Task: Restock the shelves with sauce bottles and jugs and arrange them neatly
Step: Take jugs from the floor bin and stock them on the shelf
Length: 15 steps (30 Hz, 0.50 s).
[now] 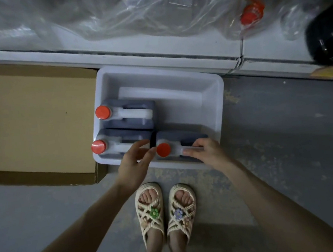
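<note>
- Grey concrete floor, worn and blotchy. White plastic tub sits on it, butted against the base of a white shelf unit.
- Left of the tub, touching it: a flat brown cardboard box.
- Beyond the tub, on the low shelf: crumpled clear plastic wrap over stock; a red-capped bottle shows through it, blurred.
- In the tub: three dark sauce jugs with red caps and white handles. Far-left jug, near-left jug, near-right jug. The tub's far-right part is bare.
- Right hand: fingers curled over the white handle of the near-right jug, apparently gripping it, though the underside of the grip is hidden.
- Left hand: fingers spread and loosely bent, holding nothing, hovering by the near-left jug's handle, fingertips close to the near-right jug's cap.
- Nearer than the tub: two feet in cream woven sandals.
- Dark object right of the tub on the shelf, cut off by the frame, unidentifiable.
</note>
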Motion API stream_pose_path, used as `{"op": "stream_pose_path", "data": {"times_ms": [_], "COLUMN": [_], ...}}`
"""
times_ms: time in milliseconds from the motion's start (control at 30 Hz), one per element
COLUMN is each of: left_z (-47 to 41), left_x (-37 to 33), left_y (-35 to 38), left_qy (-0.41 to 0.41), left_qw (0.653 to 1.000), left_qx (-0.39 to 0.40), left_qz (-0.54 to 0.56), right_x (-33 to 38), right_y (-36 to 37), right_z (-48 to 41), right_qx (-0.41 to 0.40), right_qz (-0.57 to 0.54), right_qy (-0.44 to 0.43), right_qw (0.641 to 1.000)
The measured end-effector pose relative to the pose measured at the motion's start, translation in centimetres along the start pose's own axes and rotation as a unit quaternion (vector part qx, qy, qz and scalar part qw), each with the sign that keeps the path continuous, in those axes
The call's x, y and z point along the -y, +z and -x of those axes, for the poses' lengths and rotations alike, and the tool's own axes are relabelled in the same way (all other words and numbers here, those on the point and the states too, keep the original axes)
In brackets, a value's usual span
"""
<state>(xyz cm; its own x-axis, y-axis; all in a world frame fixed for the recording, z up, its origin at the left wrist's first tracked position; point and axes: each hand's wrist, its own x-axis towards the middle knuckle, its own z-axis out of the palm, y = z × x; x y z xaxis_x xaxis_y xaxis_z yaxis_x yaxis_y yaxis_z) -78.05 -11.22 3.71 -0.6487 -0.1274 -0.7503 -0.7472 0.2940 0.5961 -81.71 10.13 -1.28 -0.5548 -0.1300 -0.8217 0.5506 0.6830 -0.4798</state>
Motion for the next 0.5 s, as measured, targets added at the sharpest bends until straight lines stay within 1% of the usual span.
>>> {"op": "stream_pose_path", "data": {"times_ms": [133, 233, 400, 500], "left_z": [0.5, 1.3, 3.6, 5.6], "left_x": [-0.5, -1.1, -4.0, -6.7], "left_y": [-0.8, -1.3, -2.1, -2.7], "left_qy": [0.010, 0.015, 0.039, 0.077], "left_qw": [1.000, 1.000, 0.997, 0.992], "left_qx": [0.007, 0.016, 0.066, 0.094], "left_qz": [-0.004, -0.009, -0.020, -0.030], "right_x": [0.2, 1.6, 4.3, 6.6], "right_y": [0.8, 0.0, -3.1, -4.7], "right_z": [0.7, 2.3, 7.3, 10.9], "right_qx": [-0.023, -0.036, -0.051, -0.068], "right_qz": [-0.033, -0.106, -0.160, -0.185], "right_qy": [0.023, 0.032, 0.039, 0.040], "right_qw": [0.999, 0.993, 0.985, 0.980]}}
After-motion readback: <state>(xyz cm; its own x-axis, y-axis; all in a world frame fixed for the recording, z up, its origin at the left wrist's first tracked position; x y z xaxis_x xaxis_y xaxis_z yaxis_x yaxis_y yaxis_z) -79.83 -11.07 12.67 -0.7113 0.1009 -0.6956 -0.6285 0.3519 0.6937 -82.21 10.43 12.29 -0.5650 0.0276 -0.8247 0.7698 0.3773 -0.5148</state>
